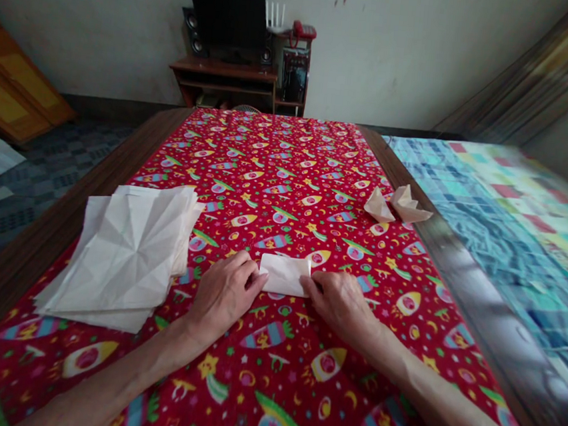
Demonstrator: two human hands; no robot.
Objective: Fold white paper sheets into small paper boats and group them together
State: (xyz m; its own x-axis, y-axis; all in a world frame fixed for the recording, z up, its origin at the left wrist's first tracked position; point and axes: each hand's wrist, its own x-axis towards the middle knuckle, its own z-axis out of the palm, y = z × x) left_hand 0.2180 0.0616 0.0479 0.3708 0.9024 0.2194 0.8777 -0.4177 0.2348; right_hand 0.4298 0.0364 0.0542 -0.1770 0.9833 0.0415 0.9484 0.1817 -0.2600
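Note:
A small folded sheet of white paper [285, 275] lies on the red patterned cloth, its long side running left to right. My left hand [229, 285] pinches its left end between thumb and curled fingers. At the opposite end, my right hand [338, 302] grips the paper's lower right corner in the same way. To the left rests a stack of creased paper sheets [129, 252], the top one marked with fold lines that meet at its centre. Two folded paper shapes, one smaller [380, 206] and one with several points [409, 206], sit near the right edge.
The red cloth [261, 345] covers a dark wooden table [134, 148]. A bed with a blue and patchwork cover [504, 221] adjoins the right side. Beyond the far end stands a desk [225, 68] with a monitor [226, 23], speakers and a red telephone [304, 31].

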